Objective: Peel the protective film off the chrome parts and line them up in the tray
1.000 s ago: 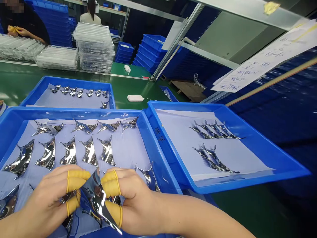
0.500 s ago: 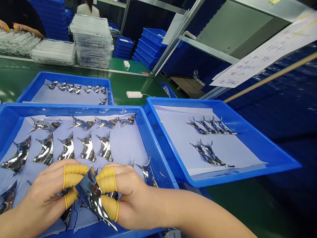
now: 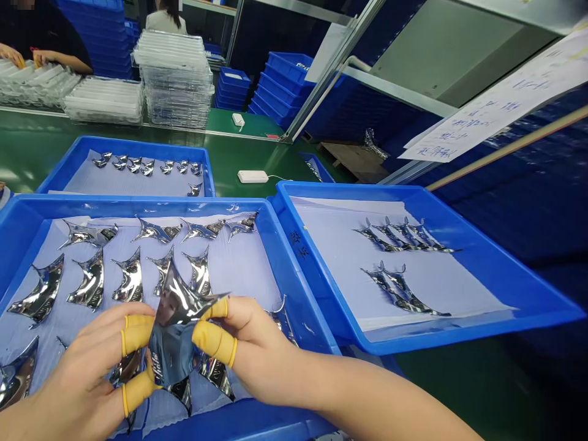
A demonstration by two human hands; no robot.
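Both my hands hold one shiny chrome fin-shaped part (image 3: 177,327) above the near blue tray (image 3: 285,263). My left hand (image 3: 98,367) pinches its left edge with yellow finger cots. My right hand (image 3: 243,349) grips its right edge, also with yellow cots. The part's broad mirrored face is turned up toward me, with its pointed tip upward. Several more chrome parts (image 3: 92,285) lie in rows on the tray's pale liner around my hands.
A second blue tray (image 3: 482,257) at right holds several chrome parts (image 3: 404,236). A third blue tray (image 3: 68,165) lies behind on the green table. Stacks of clear trays (image 3: 177,82) stand at the back. Another person's hands (image 3: 27,56) work at far left.
The chrome part has been turned in my fingers. Its point aimed down toward me before; now its broad face is raised and the tip points up.
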